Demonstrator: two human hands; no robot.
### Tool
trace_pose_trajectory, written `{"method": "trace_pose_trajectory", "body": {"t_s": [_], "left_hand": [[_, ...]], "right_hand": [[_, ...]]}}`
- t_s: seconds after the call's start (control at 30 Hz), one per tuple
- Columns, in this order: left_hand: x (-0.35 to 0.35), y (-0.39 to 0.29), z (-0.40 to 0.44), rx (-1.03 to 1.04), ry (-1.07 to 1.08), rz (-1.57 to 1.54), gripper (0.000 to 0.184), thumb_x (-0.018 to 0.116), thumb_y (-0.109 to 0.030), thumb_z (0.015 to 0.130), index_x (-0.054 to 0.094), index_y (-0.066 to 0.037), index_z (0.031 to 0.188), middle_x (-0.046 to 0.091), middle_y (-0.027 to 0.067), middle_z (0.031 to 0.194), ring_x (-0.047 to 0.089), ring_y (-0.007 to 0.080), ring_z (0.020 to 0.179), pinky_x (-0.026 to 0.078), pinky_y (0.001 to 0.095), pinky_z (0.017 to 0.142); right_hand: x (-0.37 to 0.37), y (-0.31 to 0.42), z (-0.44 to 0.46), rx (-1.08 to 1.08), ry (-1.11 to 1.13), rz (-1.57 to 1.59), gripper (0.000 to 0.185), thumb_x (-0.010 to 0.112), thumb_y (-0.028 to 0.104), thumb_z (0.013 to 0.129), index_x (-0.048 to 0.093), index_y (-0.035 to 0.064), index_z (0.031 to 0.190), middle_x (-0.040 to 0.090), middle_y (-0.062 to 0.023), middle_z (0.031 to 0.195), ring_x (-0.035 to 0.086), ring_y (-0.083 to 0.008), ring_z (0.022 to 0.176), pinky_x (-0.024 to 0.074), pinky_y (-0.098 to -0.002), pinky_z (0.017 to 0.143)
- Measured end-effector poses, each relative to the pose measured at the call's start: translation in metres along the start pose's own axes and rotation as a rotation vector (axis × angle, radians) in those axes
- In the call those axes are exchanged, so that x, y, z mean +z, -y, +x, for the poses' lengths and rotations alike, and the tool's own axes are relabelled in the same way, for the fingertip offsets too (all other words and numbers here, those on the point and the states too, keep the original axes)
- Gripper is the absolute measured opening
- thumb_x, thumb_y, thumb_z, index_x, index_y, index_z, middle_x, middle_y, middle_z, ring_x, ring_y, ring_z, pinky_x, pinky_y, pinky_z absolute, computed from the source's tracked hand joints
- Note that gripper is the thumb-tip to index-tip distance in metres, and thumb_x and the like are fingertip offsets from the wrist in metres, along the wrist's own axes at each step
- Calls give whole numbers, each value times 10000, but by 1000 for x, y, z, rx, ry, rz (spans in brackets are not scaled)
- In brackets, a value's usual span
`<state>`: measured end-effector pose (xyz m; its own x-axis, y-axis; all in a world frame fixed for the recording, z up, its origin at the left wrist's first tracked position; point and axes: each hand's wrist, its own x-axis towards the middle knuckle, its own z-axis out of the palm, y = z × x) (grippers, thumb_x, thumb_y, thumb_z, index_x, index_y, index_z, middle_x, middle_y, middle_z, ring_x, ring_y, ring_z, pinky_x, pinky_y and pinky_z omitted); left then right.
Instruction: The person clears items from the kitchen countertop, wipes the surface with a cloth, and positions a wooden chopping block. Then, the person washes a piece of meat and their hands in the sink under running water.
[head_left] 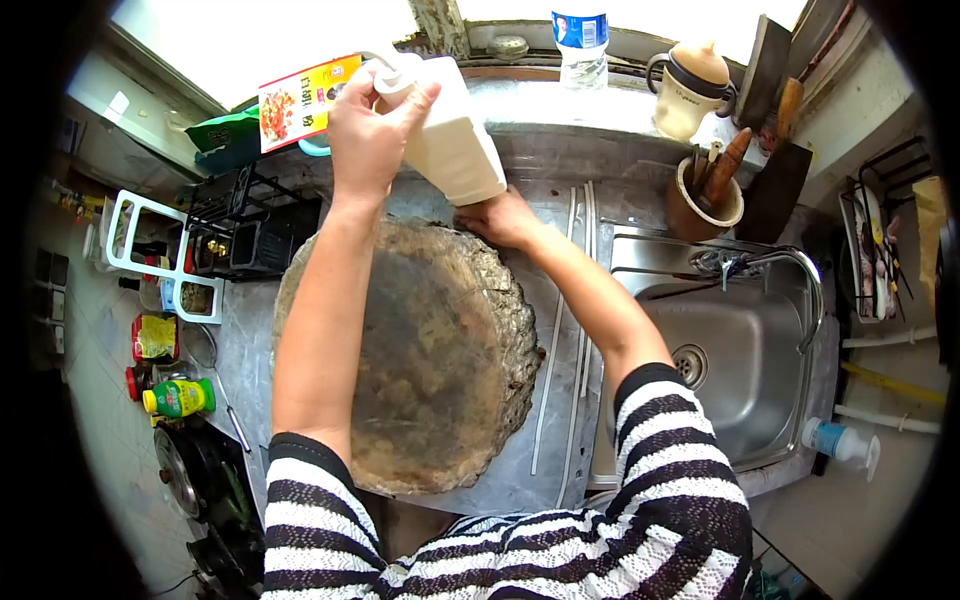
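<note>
A white pump bottle (455, 140) is tilted above the far edge of a round wooden chopping block (430, 350), its base toward the lower right. My left hand (368, 140) is closed around its neck, just under the white pump head (392, 70). Below the bottle's base, at the block's far rim, is my right hand (503, 219). Its fingers point left and are partly hidden, so whether they grip the bottle, the block or nothing is unclear. Behind my left hand stands a yellow and red food packet (300, 105).
To the right is a steel sink (740, 350) with a curved faucet (800, 265). Thin white strips (570, 350) lie between block and sink. A utensil pot (690, 215), a cup (693, 90) and a water bottle (582, 50) line the back. A black rack (255, 230) stands left.
</note>
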<state>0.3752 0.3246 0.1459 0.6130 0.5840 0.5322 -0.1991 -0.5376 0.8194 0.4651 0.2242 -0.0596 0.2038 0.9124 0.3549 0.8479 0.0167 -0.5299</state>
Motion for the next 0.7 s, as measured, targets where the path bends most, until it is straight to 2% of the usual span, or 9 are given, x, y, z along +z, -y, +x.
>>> {"method": "trace_pose_trajectory", "body": {"t_s": [0.03,0.1,0.17,0.3,0.37,0.43,0.53,0.57,0.7], "left_hand": [[1,2,0,-13,-20,-25,263,699,-159,696,575,11,854,602,56,773,560,102,703,447,219,633],[2,4,-4,-37,-28,-31,247,701,-149,692,576,8,836,600,51,766,555,99,698,444,216,631],[2,12,-8,-32,-29,-30,221,700,-149,688,576,0,795,600,54,741,556,106,669,444,226,613],[4,29,-16,-51,-68,145,216,702,-161,682,576,-11,775,605,57,711,557,109,639,447,242,595],[6,31,-19,-45,-83,123,236,706,-182,676,580,-15,785,613,58,713,559,108,635,448,244,594],[6,32,-21,-35,-80,66,243,708,-181,670,581,-12,790,617,61,716,564,112,635,449,250,589],[10,54,-27,-64,-75,121,250,715,-179,663,581,-11,791,619,63,716,568,111,636,450,252,585],[11,58,-27,-61,-73,178,254,718,-177,659,580,-10,792,620,62,714,569,109,638,450,251,584],[11,59,-25,-183,14,146,297,705,-160,691,559,-6,899,594,29,799,536,81,707,433,215,640]], "right_hand": [[-10,1,-5,-18,143,-149,215,555,245,769,597,152,959,542,-24,1045,474,-195,998,379,-372,826],[-21,0,-23,-98,191,-138,195,538,252,771,607,194,944,532,13,1051,474,-185,980,380,-367,819],[-31,7,-45,-20,232,-182,210,572,233,724,622,187,923,544,4,1028,451,-179,1012,415,-415,777],[-67,15,-68,196,425,-52,185,559,125,702,630,157,869,577,-19,913,536,-208,851,459,-324,715],[-85,0,-67,273,195,-67,183,552,96,698,627,134,860,576,-75,900,553,-228,842,452,-330,722],[-85,-32,-62,370,-159,171,195,561,119,707,613,113,895,575,-94,904,541,-250,870,443,-353,742],[-80,-43,-46,408,-272,-8,252,585,158,702,594,94,945,562,-120,943,521,-284,907,430,-369,784],[-70,-40,-47,385,-291,-152,339,608,183,681,568,97,1007,523,-130,1031,493,-297,960,416,-374,826],[-57,-19,-54,353,-228,-271,397,607,191,680,525,127,1063,440,-87,1158,467,-277,1002,415,-380,828]]}}
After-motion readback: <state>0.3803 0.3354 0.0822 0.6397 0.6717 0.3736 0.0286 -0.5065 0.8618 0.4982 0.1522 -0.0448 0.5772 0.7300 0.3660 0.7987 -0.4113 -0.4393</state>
